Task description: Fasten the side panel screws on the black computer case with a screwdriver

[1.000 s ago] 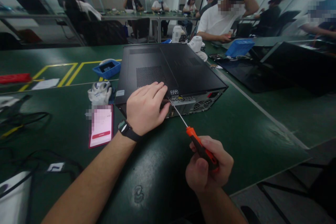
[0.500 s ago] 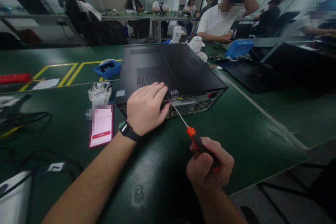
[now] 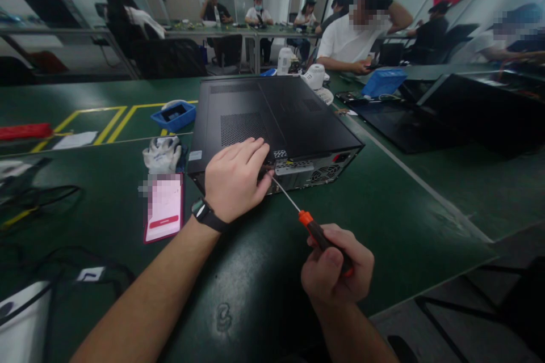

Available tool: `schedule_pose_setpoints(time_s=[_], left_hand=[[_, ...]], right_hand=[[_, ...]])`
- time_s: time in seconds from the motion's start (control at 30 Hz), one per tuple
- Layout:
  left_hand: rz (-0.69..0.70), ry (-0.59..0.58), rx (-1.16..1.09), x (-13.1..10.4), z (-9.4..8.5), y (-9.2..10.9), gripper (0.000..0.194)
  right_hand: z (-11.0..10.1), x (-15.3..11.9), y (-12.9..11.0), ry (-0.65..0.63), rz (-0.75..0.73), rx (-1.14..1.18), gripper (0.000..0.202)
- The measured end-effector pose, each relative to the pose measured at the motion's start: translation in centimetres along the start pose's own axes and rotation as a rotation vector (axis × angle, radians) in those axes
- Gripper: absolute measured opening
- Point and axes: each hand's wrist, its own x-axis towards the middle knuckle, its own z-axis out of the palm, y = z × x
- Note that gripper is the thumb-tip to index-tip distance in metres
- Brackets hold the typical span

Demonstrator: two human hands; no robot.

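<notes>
A black desktop computer case lies flat on the green table, its rear panel facing me. My left hand, with a black watch at the wrist, grips the case's rear top edge. Its fingers lie together on the cover and its thumb is down by the rear panel. In my right hand is a screwdriver with an orange and black handle, held in closed fingers. The shaft slants up and left to the rear panel beside my left thumb. Its tip, and whatever it touches, cannot be made out.
Left of the case are a blue bin, gloves and a phone with a pink screen. Cables lie farther left. Dark panels and another blue bin stand at right. A person in white sits across the table.
My right hand and the screwdriver have shifted slightly left, and the shaft's far end now sits lower by my left thumb. My left hand stays on the case.
</notes>
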Motion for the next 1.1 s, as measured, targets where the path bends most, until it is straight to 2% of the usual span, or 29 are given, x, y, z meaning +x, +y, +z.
schedule_pose_setpoints(time_s=[0.1,0.17,0.27,0.33,0.43,0.5,0.6,0.7,0.8,0.87,1.0,1.1], left_hand=[[0.001,-0.009,-0.006,0.0,0.0,-0.1,0.045],[-0.002,-0.031,-0.008,0.0,-0.2,-0.1,0.045],[0.009,-0.068,-0.015,-0.1,-0.5,0.0,0.048],[0.017,-0.087,-0.016,-0.1,-0.7,-0.1,0.050],[0.016,-0.105,-0.024,-0.2,-0.8,-0.2,0.055],[0.013,-0.109,-0.047,-0.2,-0.8,-0.4,0.059],[0.003,-0.080,-0.102,-0.4,-1.4,-0.5,0.061],[-0.009,-0.032,-0.159,-1.5,-3.1,0.1,0.057],[-0.054,-0.030,-0.199,-4.1,-5.6,1.5,0.053],[-0.094,-0.040,-0.223,-7.0,-7.3,2.6,0.051],[-0.185,-0.109,-0.260,-15.2,-10.2,4.6,0.044],[-0.306,-0.141,-0.293,-21.9,-12.2,6.0,0.041]], right_hand=[[0.0,0.1,0.1,-0.020,0.039,-0.007,0.022],[-0.7,0.2,0.0,-0.036,0.094,-0.048,0.019],[-3.4,0.1,-0.4,-0.037,0.181,-0.122,0.017],[-5.8,-0.3,-0.5,-0.069,0.181,-0.228,0.016],[-9.0,-0.8,0.0,-0.354,0.209,-0.472,0.019],[-10.2,-1.1,0.5,-0.484,0.224,-0.552,0.022],[-10.8,-1.3,1.2,-0.646,0.281,-0.647,0.028],[-10.8,-1.6,1.8,-0.793,0.305,-0.723,0.033],[-10.6,-1.7,2.2,-0.891,0.284,-0.758,0.034],[-10.5,-1.7,2.3,-0.906,0.266,-0.754,0.035],[-11.6,-1.4,1.9,-0.768,0.211,-0.701,0.040],[-15.2,-1.4,1.2,-0.609,0.150,-0.682,0.043]])
